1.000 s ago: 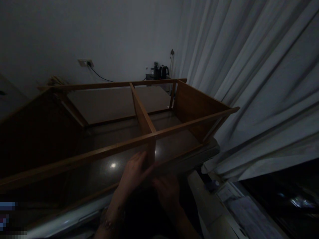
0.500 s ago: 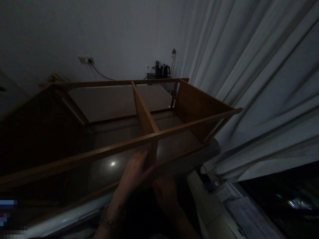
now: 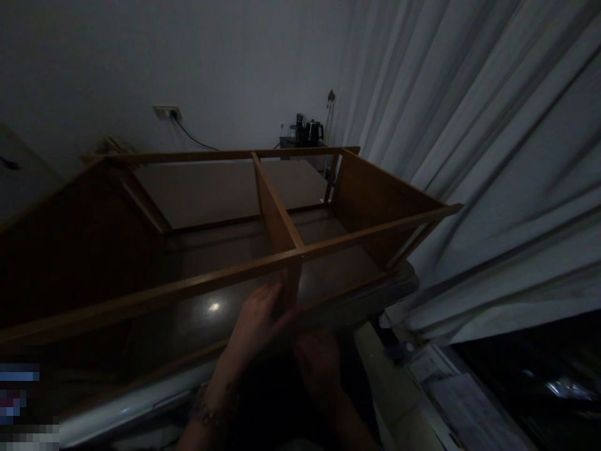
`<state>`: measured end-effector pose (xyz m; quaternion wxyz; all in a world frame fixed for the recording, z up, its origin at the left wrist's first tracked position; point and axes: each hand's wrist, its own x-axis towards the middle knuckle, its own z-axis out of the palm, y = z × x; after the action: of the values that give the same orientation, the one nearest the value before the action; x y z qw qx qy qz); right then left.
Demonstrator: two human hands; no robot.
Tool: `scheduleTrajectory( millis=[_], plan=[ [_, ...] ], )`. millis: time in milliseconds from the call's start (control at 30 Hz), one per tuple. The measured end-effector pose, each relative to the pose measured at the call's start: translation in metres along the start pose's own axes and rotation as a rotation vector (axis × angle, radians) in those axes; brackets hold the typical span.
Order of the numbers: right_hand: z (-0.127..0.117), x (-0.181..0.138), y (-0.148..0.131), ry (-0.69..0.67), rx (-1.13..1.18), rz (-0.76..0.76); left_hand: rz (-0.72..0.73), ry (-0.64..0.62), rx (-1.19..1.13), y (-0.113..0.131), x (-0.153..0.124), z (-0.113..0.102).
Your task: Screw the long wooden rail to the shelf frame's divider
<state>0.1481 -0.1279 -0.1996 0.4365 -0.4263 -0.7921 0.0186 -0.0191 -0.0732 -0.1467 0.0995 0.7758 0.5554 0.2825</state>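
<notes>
A wooden shelf frame (image 3: 225, 274) lies before me, with brown end panels and a middle divider (image 3: 276, 216). My left hand (image 3: 260, 316) is at the near lower end of that divider, below the front rail. Its thumb stretches across the front of the wood and its fingers curl at the left side, closed around it. My right hand (image 3: 318, 358) is low in front of my body, to the right of the left one and apart from the frame. Its fingers are curled in; dimness hides whatever is in them.
Under the frame is a shiny brownish surface (image 3: 197, 319). A white curtain (image 3: 469, 207) hangs at the right. Papers (image 3: 462, 401) lie low on the right. At the back stand a black kettle (image 3: 313, 132) and a wall socket (image 3: 166, 113) with a plugged-in cable.
The whole view has shifted slightly to the right. My left hand stays at the divider; my right hand has moved a little to the right and remains curled.
</notes>
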Motion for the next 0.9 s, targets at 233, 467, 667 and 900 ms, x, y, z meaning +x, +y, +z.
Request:
scheduleTrajectory(
  millis=[233,467,667,900],
  plan=[
    [0.0000,0.0043,-0.0039,-0.039,0.003,0.025,0.001,0.014,-0.001,0.0011,-0.0001,0.0003],
    [0.0005,0.0034,-0.0022,-0.049,0.019,0.035,0.011,0.020,-0.024,0.0012,0.0008,0.0002],
    [0.0056,0.0010,-0.0007,-0.073,0.033,0.029,0.007,0.020,0.005,0.0021,-0.0001,-0.0003],
    [0.0024,0.0009,0.0015,-0.045,-0.010,0.049,0.010,0.031,0.018,-0.0016,-0.0015,0.0025]
  ],
)
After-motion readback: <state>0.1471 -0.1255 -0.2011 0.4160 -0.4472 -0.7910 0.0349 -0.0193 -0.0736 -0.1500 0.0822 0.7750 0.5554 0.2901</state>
